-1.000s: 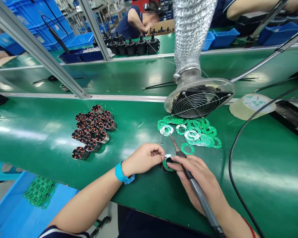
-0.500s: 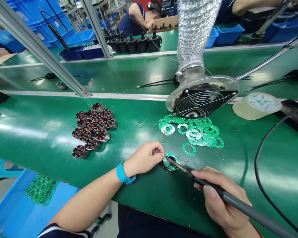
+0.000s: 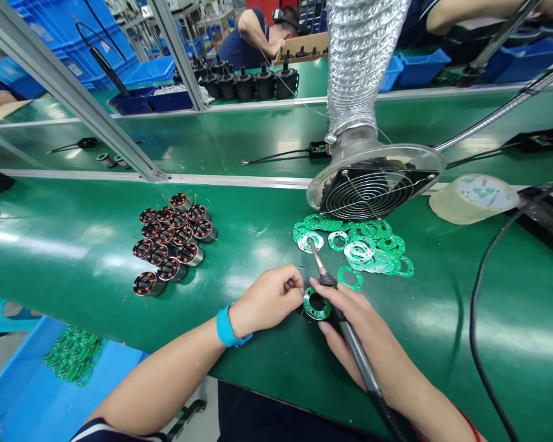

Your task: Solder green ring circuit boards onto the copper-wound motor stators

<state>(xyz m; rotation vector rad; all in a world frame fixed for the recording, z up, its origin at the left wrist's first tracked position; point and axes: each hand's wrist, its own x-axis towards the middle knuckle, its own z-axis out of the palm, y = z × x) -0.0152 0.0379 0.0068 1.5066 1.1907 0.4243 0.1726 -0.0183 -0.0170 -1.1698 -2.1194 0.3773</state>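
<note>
A round part topped with a green ring board (image 3: 317,304) stands on the green bench (image 3: 239,245) between my hands. My left hand (image 3: 276,298), with a blue wristband, is closed at the ring's left edge; what its fingertips pinch is too small to make out. My right hand (image 3: 357,328) holds a soldering iron (image 3: 356,350), with thumb and fingers near the ring's right side. The iron's tip points away from me, over the near edge of a pile of loose green ring boards (image 3: 373,255). One loose ring (image 3: 349,278) lies just beyond my right hand.
Several copper-wound motor cores (image 3: 170,242) stand at the left. A fume extractor fan (image 3: 373,190) hangs behind the ring pile. A tape roll (image 3: 474,197) and a black cable (image 3: 477,307) are at the right. A blue bin (image 3: 115,368) sits lower left; a person (image 3: 258,37) works beyond.
My right hand has moved left and closer to the round part. The iron's tip has left the ring board and swung up and away. My left hand is almost unmoved.
</note>
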